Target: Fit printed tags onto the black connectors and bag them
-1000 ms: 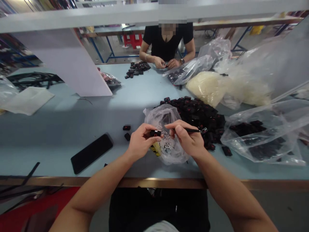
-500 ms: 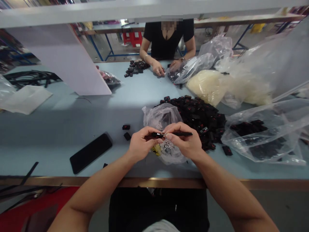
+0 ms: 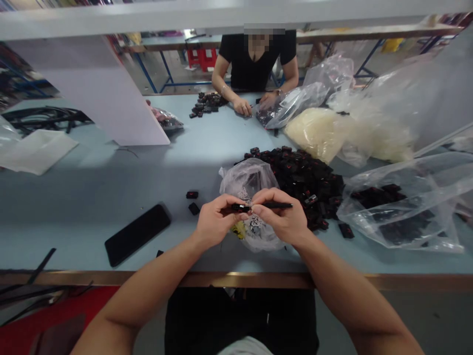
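My left hand (image 3: 215, 221) pinches a small black plastic piece (image 3: 239, 207) with a white spot on it, between thumb and fingertips. In my right hand (image 3: 284, 217) is a slim black pen-like tool (image 3: 279, 204), its tip end meeting the piece; whether it is tweezers I cannot tell. Both hands are over an open clear plastic bag (image 3: 254, 172) that holds many tiny white parts (image 3: 255, 223). Something yellow (image 3: 238, 230) shows at the bag's left side. A large heap of small black pieces (image 3: 295, 172) lies behind and right of the bag.
A black phone (image 3: 138, 235) lies to the left, with loose black pieces (image 3: 192, 195) near it. Clear bags (image 3: 402, 212) are at right, cream-filled bags (image 3: 314, 133) behind. Across the table a person (image 3: 254, 61) handles small parts. A white panel (image 3: 111, 93) stands at left.
My hands hold nearly the same position, with the tool's tip still at the black piece. The whole view has shifted very slightly.
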### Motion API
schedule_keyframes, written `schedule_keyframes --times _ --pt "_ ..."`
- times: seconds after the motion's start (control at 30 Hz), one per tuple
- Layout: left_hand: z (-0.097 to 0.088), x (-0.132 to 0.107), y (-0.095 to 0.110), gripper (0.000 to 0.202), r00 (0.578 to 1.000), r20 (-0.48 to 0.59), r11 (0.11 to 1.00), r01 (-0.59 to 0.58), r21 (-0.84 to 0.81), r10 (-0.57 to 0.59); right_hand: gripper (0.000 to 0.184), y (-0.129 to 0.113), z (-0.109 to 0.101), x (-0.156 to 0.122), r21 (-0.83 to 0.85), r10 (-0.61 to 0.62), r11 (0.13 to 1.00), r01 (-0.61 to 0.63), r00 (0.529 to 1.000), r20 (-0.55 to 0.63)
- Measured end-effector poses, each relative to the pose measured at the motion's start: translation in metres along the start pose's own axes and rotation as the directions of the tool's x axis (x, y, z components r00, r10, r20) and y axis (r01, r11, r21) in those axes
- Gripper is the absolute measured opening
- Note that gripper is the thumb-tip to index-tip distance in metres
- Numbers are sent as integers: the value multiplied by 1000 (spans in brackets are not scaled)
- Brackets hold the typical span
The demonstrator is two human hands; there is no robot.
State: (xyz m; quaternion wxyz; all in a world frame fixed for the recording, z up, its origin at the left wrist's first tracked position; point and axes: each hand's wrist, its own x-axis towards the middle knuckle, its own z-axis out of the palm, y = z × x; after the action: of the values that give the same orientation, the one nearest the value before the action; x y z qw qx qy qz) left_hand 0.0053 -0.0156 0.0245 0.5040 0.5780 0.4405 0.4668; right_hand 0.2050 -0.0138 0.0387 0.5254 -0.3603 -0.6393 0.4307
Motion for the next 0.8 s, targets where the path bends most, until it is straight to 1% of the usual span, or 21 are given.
schedule_keyframes --times 0.2,0.47,0.7,0.8 --pt "1 0 0 29 1000 -7 1000 19 -6 -19 7 -1 -1 0 -4 -22 1000 22 1000 21" --pt "3 -2 -3 25 999 -33 999 37 26 -36 8 2 -1 -1 -58 -120 991 124 991 60" --pt "3 -4 -2 26 999 -47 996 -12 92 16 11 2 0 -2 -81 -65 994 69 997 44" --pt "2 -4 -2 26 998 -59 993 -25 118 33 10 3 1 -2 -79 -60 995 63 997 42"
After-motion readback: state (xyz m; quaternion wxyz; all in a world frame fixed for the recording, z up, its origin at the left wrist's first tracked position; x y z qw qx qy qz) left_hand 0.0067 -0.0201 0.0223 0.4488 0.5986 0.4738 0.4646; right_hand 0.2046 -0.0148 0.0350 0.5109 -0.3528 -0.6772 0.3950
